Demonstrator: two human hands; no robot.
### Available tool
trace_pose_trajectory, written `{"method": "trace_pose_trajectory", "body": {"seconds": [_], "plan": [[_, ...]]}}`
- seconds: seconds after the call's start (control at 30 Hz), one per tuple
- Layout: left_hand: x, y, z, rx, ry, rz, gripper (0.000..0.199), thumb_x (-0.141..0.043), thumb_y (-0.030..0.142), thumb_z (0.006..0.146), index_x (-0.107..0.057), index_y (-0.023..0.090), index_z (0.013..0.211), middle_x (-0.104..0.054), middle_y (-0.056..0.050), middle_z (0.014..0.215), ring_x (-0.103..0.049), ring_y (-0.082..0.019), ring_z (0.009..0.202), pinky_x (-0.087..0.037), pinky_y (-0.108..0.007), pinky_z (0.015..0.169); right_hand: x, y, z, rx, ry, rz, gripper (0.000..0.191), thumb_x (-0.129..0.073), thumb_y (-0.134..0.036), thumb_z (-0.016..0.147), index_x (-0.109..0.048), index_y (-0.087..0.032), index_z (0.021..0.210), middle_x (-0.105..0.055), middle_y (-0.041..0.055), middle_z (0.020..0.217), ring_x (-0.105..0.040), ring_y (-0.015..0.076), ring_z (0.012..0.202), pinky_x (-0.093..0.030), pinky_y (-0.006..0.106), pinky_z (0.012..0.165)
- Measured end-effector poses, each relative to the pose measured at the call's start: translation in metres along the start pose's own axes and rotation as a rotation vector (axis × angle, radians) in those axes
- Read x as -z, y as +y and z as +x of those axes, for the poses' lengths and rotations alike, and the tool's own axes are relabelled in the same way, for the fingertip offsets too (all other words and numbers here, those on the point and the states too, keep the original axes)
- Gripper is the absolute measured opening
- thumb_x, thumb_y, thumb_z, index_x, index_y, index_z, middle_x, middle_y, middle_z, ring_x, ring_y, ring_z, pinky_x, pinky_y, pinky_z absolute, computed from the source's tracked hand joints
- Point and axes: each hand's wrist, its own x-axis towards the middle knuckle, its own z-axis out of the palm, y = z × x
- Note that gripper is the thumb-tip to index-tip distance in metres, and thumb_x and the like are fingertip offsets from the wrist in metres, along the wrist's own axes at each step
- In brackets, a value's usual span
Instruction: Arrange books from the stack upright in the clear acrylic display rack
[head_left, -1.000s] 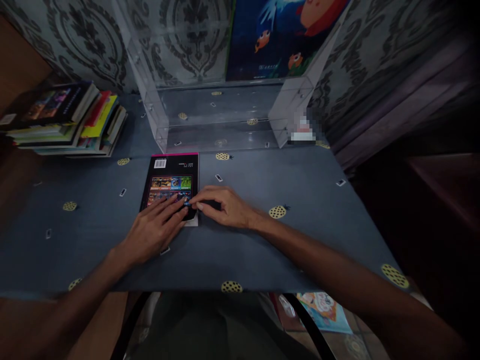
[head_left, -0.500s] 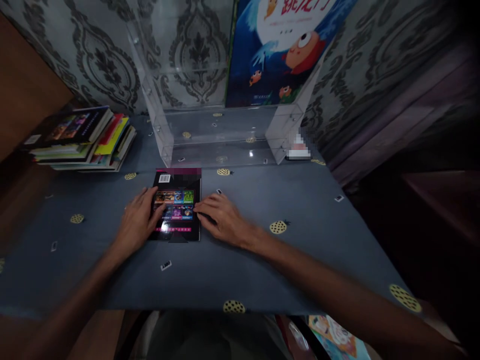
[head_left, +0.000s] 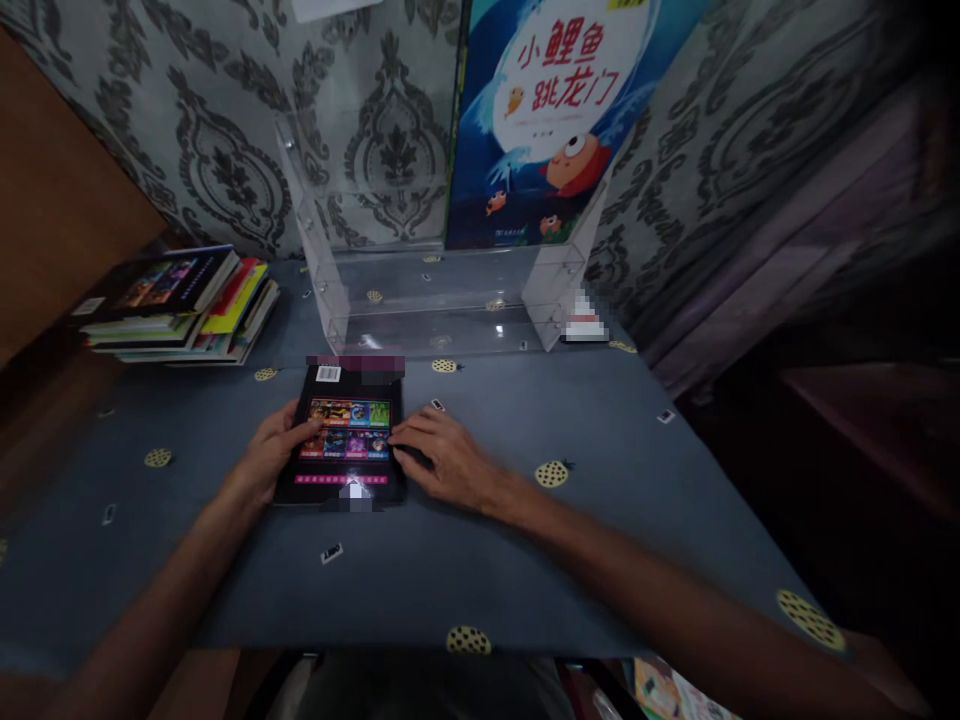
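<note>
A black book with a barcode and two rows of small colourful pictures is on the table in front of me. My left hand grips its left edge, thumb on the cover and the other fingers out of sight underneath. That side looks slightly raised. At the right edge, my right hand has its fingertips pinched close together against the book. How much of the edge lies between those fingers is hard to see.
Behind the book stands a clear acrylic rack, bearing a blue picture book with fish on it. A pile of books lies at the back left. The table wears a grey-blue cloth with pineapple prints.
My left hand has gone from lying on the book's left side to gripping that edge, which now sits a little higher. My right hand stays at the right edge. The view has tilted up.
</note>
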Motion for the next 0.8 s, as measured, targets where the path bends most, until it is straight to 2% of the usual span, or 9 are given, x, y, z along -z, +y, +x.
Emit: {"method": "trace_pose_trajectory", "body": {"seconds": [0.07, 0.13, 0.2, 0.33, 0.4, 0.5, 0.6, 0.7, 0.8], "plan": [[-0.004, 0.003, -0.003, -0.009, -0.039, -0.02, 0.059, -0.089, 0.031, 0.055, -0.063, 0.016, 0.106, -0.077, -0.005, 0.092, -0.074, -0.023, 0.076, -0.062, -0.033, 0.069, -0.001, 0.002, -0.001, -0.03, 0.005, 0.033, 0.016, -0.054, -0.021, 0.097, -0.069, -0.018, 0.103, -0.072, 0.0083, 0.104, -0.063, 0.0211, 0.096, -0.05, 0.042, 0.092], [-0.006, 0.006, -0.006, -0.05, -0.022, -0.036, 0.058, -0.089, 0.03, 0.057, -0.063, 0.018, 0.107, -0.077, -0.003, 0.092, -0.074, -0.021, 0.075, -0.062, -0.03, 0.069, -0.002, 0.004, -0.001, -0.096, 0.016, 0.092, 0.016, -0.057, -0.021, 0.096, -0.067, -0.019, 0.108, -0.069, 0.0088, 0.108, -0.063, 0.0212, 0.1, -0.052, 0.041, 0.091], [-0.007, 0.009, -0.01, -0.091, -0.019, -0.048, 0.058, -0.089, 0.031, 0.059, -0.063, 0.019, 0.109, -0.077, -0.003, 0.095, -0.074, -0.02, 0.076, -0.062, -0.03, 0.069, -0.003, 0.006, -0.002, -0.225, 0.056, 0.173, 0.026, -0.061, -0.023, 0.093, -0.061, -0.02, 0.118, -0.065, 0.0099, 0.114, -0.063, 0.0206, 0.098, -0.055, 0.04, 0.087], [-0.01, 0.016, -0.017, -0.18, -0.063, -0.045, 0.059, -0.089, 0.035, 0.062, -0.062, 0.02, 0.113, -0.076, -0.004, 0.102, -0.074, -0.022, 0.081, -0.063, -0.032, 0.074, -0.004, 0.01, 0.0, -0.522, 0.189, 0.422, 0.06, -0.071, -0.029, 0.084, -0.045, -0.022, 0.138, -0.063, 0.011, 0.12, -0.064, 0.0159, 0.076, -0.057, 0.037, 0.072], [-0.013, 0.018, -0.02, -0.226, -0.081, -0.033, 0.057, -0.087, 0.036, 0.065, -0.062, 0.02, 0.114, -0.076, -0.004, 0.104, -0.074, -0.021, 0.083, -0.063, -0.031, 0.074, -0.002, 0.011, 0.003, -0.564, 0.129, 0.635, 0.055, -0.07, -0.033, 0.085, -0.048, -0.021, 0.134, -0.068, 0.0083, 0.108, -0.063, 0.0128, 0.065, -0.054, 0.031, 0.062], [-0.019, 0.022, -0.022, -0.305, -0.101, -0.018, 0.052, -0.085, 0.036, 0.07, -0.063, 0.022, 0.114, -0.075, -0.004, 0.106, -0.074, -0.021, 0.086, -0.062, -0.03, 0.075, 0.005, 0.011, 0.008, -0.513, -0.006, 0.917, 0.035, -0.066, -0.04, 0.089, -0.055, -0.02, 0.115, -0.067, -0.0005, 0.08, -0.059, 0.0087, 0.05, -0.046, 0.022, 0.048], [-0.023, 0.027, -0.02, -0.391, -0.133, -0.003, 0.047, -0.083, 0.036, 0.074, -0.063, 0.023, 0.113, -0.075, -0.003, 0.109, -0.073, -0.022, 0.09, -0.062, -0.033, 0.08, 0.015, 0.008, 0.01, -0.437, 0.068, 0.926, 0.028, -0.064, -0.042, 0.091, -0.055, -0.022, 0.109, -0.063, -0.0047, 0.071, -0.061, 0.009, 0.048, -0.043, 0.019, 0.044], [-0.021, 0.031, -0.012, -0.563, -0.141, 0.055, 0.039, -0.081, 0.038, 0.077, -0.068, 0.024, 0.11, -0.076, -0.003, 0.106, -0.072, -0.023, 0.098, -0.059, -0.038, 0.091, 0.025, 0.004, 0.008, -0.314, 0.264, 0.655, 0.019, -0.057, -0.038, 0.096, -0.058, -0.023, 0.107, -0.067, -0.0004, 0.081, -0.069, 0.0134, 0.063, -0.053, 0.024, 0.055], [-0.014, 0.032, -0.002, -0.759, -0.217, 0.245, 0.029, -0.078, 0.043, 0.08, -0.075, 0.024, 0.101, -0.077, -0.006, 0.106, -0.066, -0.03, 0.116, -0.05, -0.049, 0.105, 0.032, 0.003, 0.002, -0.112, 0.444, 0.276, 0.014, -0.052, -0.027, 0.099, -0.062, -0.023, 0.108, -0.072, 0.0062, 0.101, -0.072, 0.0199, 0.092, -0.06, 0.035, 0.08]]}}
